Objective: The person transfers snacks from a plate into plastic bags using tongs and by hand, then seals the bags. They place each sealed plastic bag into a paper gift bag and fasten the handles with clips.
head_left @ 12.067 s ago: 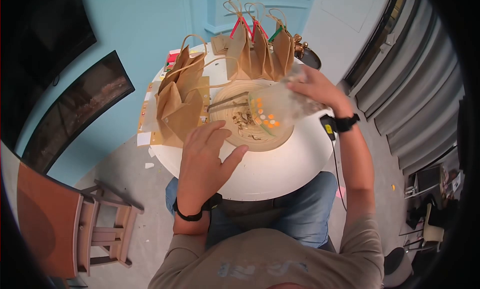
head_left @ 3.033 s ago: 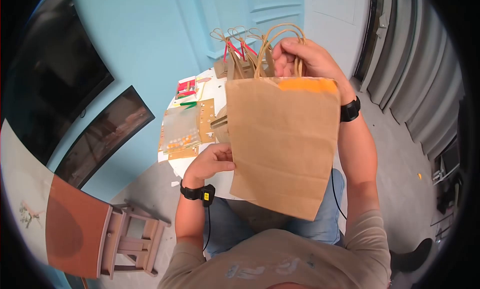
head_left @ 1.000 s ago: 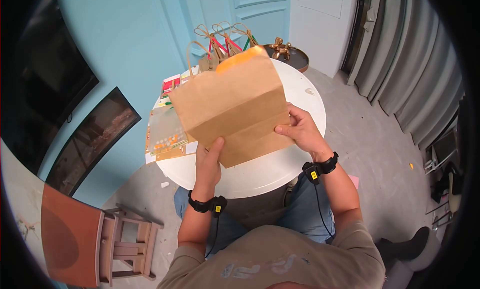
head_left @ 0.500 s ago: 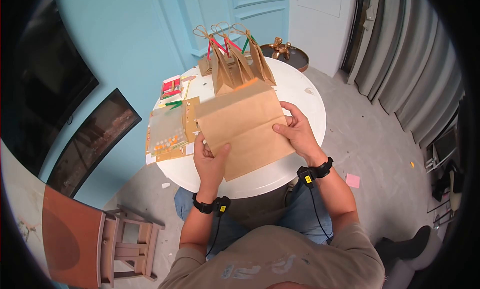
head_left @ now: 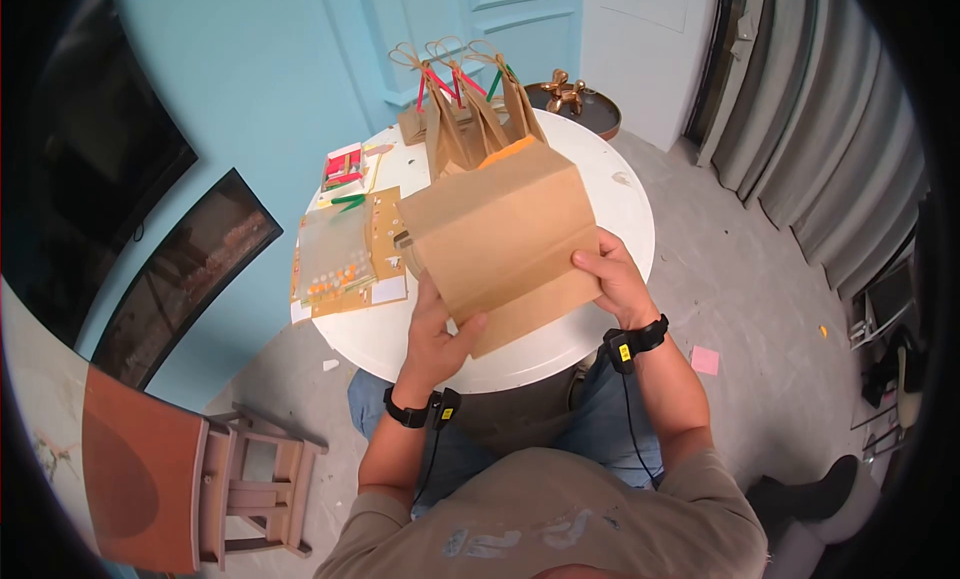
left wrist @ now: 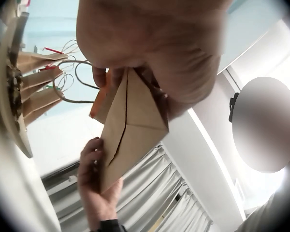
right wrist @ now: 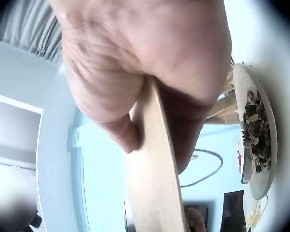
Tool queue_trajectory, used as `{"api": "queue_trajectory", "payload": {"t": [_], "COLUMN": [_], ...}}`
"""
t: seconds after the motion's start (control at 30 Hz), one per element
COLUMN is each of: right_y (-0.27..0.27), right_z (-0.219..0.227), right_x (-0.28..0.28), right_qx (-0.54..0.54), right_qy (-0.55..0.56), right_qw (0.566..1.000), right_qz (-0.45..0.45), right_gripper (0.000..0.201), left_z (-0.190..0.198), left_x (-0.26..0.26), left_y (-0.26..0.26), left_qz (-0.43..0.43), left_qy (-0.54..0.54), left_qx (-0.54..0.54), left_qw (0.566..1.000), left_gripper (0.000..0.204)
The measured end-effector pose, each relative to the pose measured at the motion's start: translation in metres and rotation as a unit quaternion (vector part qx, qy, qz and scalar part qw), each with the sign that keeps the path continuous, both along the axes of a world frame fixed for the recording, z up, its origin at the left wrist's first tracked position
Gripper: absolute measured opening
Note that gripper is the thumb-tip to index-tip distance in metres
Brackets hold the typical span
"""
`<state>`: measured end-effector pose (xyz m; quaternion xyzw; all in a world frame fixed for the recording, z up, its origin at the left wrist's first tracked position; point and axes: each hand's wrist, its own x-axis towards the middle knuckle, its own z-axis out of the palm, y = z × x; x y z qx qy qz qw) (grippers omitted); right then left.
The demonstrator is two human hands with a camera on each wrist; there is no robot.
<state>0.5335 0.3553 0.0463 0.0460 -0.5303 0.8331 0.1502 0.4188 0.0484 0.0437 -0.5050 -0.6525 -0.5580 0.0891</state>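
Both hands hold a brown paper bag (head_left: 505, 234) with an orange strip on its top edge, in the air over the round table. At its lower left side, the left hand (head_left: 440, 339) grips it with the thumb on the near face. The right hand (head_left: 622, 284) pinches its right edge between thumb and fingers. In the left wrist view the bag's folded base (left wrist: 145, 118) faces the camera, with a twisted handle (left wrist: 70, 101) beyond. The right wrist view shows a plate (right wrist: 274, 159) with dark dry pieces on it; the bag hides most of that plate in the head view.
Several tied brown bags (head_left: 445, 134) with red and green strips stand at the back of the white table (head_left: 610, 214). On its left lie a frosted bag with orange and white dots (head_left: 335, 244) and a red box (head_left: 343, 167). A wooden stool (head_left: 265, 489) stands on the floor.
Earlier the right hand tipped a dotted pouch over the plate, then held the brown bag by its handles. Now both hands grip the bag's sides; it is tilted back and slightly further right.
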Motion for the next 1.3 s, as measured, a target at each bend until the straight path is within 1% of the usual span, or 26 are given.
{"api": "queue_trajectory", "payload": {"t": [0.03, 0.1, 0.13, 0.2, 0.23, 0.3, 0.33, 0.4, 0.43, 0.5, 0.53, 0.6, 0.63, 0.67, 0.7, 0.73, 0.8, 0.83, 0.9, 0.93, 0.97, 1.03, 1.1, 1.17, 1.2, 1.3], "right_y": [0.003, 0.008, 0.008, 0.008, 0.009, 0.011, 0.013, 0.015, 0.011, 0.003, 0.002, 0.002, -0.002, -0.007, -0.009, 0.000, 0.015, 0.016, 0.036, 0.037, 0.040, 0.048, 0.110, 0.097, 0.117, 0.205], "right_z": [-0.003, -0.007, -0.007, -0.005, -0.007, -0.013, -0.016, -0.021, -0.015, -0.002, 0.002, 0.010, 0.017, 0.024, 0.029, 0.022, -0.001, 0.000, -0.017, -0.013, -0.008, 0.009, 0.010, 0.073, 0.080, 0.086], "right_x": [-0.001, -0.001, -0.001, -0.002, -0.003, -0.008, -0.010, -0.012, -0.011, -0.007, -0.003, 0.004, 0.011, 0.020, 0.023, 0.022, 0.019, 0.021, 0.027, 0.029, 0.032, 0.040, 0.050, 0.050, 0.043, 0.023], "right_qx": [0.001, -0.103, -0.102, -0.150, -0.149, -0.123, -0.122, -0.064, -0.064, -0.046, -0.045, -0.204, -0.203, -0.178, -0.153, -0.151, 0.020, 0.010, 0.032, 0.053, 0.055, 0.038, 0.027, -0.019, -0.018, -0.048], "right_qy": [-0.001, 0.024, 0.019, -0.001, -0.006, -0.010, -0.011, 0.020, 0.020, 0.022, 0.022, 0.052, 0.054, 0.067, 0.080, 0.083, 0.043, 0.045, 0.064, 0.079, 0.080, 0.142, 0.219, 0.242, 0.243, 0.247], "right_qw": [1.000, 0.993, 0.993, 0.986, 0.987, 0.991, 0.991, 0.997, 0.997, 0.999, 0.999, 0.975, 0.975, 0.979, 0.983, 0.983, 0.998, 0.998, 0.996, 0.995, 0.995, 0.974, 0.967, 0.930, 0.929, 0.914], "right_qz": [0.001, 0.048, 0.047, 0.067, 0.067, 0.049, 0.049, 0.033, 0.034, 0.011, 0.012, 0.072, 0.072, 0.070, 0.067, 0.066, -0.044, -0.049, -0.046, -0.038, -0.038, -0.171, -0.129, -0.276, -0.279, -0.318], "right_gripper": [0.053, 0.047, 0.047, 0.046, 0.046, 0.047, 0.047, 0.049, 0.049, 0.050, 0.050, 0.050, 0.050, 0.050, 0.050, 0.050, 0.047, 0.041, 0.040, 0.038, 0.038, 0.047, 0.047, 0.035, 0.035, 0.032], "left_z": [0.004, 0.020, 0.032, 0.060, 0.072, 0.089, 0.090, 0.089, 0.084, 0.069, 0.066, 0.062, 0.059, 0.055, 0.054, 0.054, 0.054, 0.054, 0.053, 0.053, 0.054, 0.055, 0.054, 0.047, 0.044, 0.034], "left_x": [0.003, 0.015, 0.021, 0.031, 0.036, 0.041, 0.040, 0.039, 0.037, 0.032, 0.031, 0.033, 0.036, 0.041, 0.043, 0.044, 0.043, 0.041, 0.038, 0.040, 0.043, 0.045, 0.043, 0.038, 0.034, 0.025], "left_y": [0.000, -0.001, -0.003, -0.005, -0.005, -0.001, 0.002, 0.009, 0.011, 0.016, 0.017, 0.019, 0.018, 0.016, 0.015, 0.018, 0.018, 0.020, 0.023, 0.023, 0.024, 0.026, 0.026, 0.025, 0.026, 0.030], "left_qz": [0.001, -0.155, -0.155, -0.126, -0.126, -0.025, -0.025, 0.034, 0.035, 0.017, 0.018, 0.079, 0.079, 0.104, 0.127, 0.125, 0.063, 0.059, 0.055, 0.054, 0.056, 0.056, 0.036, 0.036, 0.040, 0.037], "left_qy": [-0.001, -0.052, -0.057, 0.093, 0.089, 0.234, 0.233, 0.272, 0.272, 0.220, 0.220, 0.199, 0.200, 0.057, -0.087, -0.084, -0.100, -0.098, 0.092, 0.092, 0.089, 0.086, 0.052, 0.054, 0.055, 0.041], "left_qx": [0.001, 0.039, 0.041, -0.031, -0.030, -0.106, -0.106, -0.051, -0.051, -0.056, -0.055, -0.020, -0.020, -0.016, -0.012, -0.010, 0.021, 0.022, 0.061, 0.062, 0.044, 0.028, -0.002, -0.007, -0.014, -0.011], "left_qw": [1.000, 0.986, 0.985, 0.987, 0.988, 0.966, 0.966, 0.960, 0.960, 0.974, 0.974, 0.977, 0.976, 0.993, 0.988, 0.989, 0.993, 0.993, 0.992, 0.992, 0.993, 0.994, 0.998, 0.998, 0.998, 0.998], "left_gripper": [0.058, 0.062, 0.062, 0.065, 0.065, 0.061, 0.061, 0.056, 0.056, 0.039, 0.039, 0.024, 0.024, 0.019, 0.016, 0.016, 0.018, 0.018, 0.023, 0.023, 0.026, 0.030, 0.041, 0.039, 0.037, 0.034]}}
